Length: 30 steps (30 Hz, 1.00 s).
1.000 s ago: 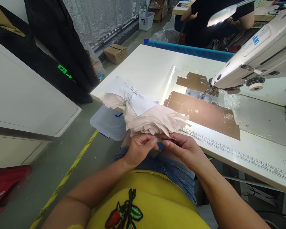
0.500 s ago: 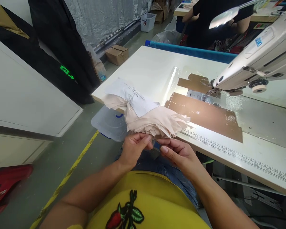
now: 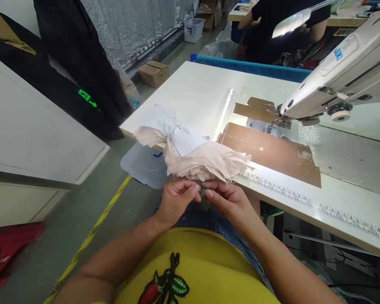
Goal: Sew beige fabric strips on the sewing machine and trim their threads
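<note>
My left hand [image 3: 179, 199] and my right hand [image 3: 226, 199] meet just in front of the table edge, fingertips nearly touching. Each is closed in a pinch; a thin dark strand seems to run between them, too small to name. Right behind the fingers lies a bundle of cream fabric pieces [image 3: 205, 162], its layers fanned out and drooping at the table's edge. On top of the bundle rests a white printed paper [image 3: 185, 137]. Whether my fingertips touch the fabric, I cannot tell.
A white sewing machine [image 3: 338, 80] stands at the right of the white table [image 3: 190, 86]. Brown cardboard [image 3: 269, 154] is taped around its needle area, and a printed ruler [image 3: 291, 194] follows the front edge. A clear plastic lid [image 3: 142, 164] shows below left. Beyond the table sits a person [image 3: 272, 29].
My right hand has moved left, so its fingertips now come close to those of my left hand. The fabric bundle and paper lie as before; the view has shifted slightly.
</note>
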{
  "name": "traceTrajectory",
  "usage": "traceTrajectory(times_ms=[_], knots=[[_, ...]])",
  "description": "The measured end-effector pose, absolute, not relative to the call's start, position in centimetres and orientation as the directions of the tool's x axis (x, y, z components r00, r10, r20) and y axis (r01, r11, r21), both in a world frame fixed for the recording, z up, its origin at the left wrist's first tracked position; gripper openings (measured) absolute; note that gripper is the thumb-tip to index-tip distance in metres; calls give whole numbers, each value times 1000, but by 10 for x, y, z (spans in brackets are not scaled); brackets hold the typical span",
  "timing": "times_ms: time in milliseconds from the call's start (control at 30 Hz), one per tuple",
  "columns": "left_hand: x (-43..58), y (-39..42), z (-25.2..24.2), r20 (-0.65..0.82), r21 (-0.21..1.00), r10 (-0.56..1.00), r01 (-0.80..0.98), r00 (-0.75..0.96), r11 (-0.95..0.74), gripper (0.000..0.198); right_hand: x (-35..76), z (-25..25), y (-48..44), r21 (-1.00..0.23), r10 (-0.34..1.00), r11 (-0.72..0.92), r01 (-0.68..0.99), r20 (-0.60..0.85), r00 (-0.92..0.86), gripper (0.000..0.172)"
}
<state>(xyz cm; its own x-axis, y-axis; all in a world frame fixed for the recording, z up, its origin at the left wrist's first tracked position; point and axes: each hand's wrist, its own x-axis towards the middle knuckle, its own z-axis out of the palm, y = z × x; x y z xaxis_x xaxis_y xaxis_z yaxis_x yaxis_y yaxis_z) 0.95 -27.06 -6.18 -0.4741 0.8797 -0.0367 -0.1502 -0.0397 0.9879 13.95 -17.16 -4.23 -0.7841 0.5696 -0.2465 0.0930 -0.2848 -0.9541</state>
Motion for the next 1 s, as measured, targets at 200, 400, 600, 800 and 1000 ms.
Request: traceTrajectory(times_ms=[200, 400, 600, 800, 1000], knots=[[-16, -282, -36, 513, 813, 767, 504, -385, -291, 19, 175, -48, -164, -950, 446, -293, 111, -238, -863, 25], [-59, -251, 0, 429, 486, 803, 855, -414, 182, 75, 212, -52, -146, -988, 667, -148, 31, -123, -735, 36], [-89, -198, 15, 31, 507, 981, 849, -192, 151, 78, 223, -39, -131, -994, 810, -28, 104, -83, -580, 38], [-118, -142, 23, 24, 707, 973, 684, 228, -178, 66, 222, -38, -131, -982, 845, 52, 184, -55, -533, 34], [-94, -171, 29, 272, 760, 962, 608, 24, -230, 45, 230, -47, -128, -939, 824, 152, 307, -51, -564, 35]])
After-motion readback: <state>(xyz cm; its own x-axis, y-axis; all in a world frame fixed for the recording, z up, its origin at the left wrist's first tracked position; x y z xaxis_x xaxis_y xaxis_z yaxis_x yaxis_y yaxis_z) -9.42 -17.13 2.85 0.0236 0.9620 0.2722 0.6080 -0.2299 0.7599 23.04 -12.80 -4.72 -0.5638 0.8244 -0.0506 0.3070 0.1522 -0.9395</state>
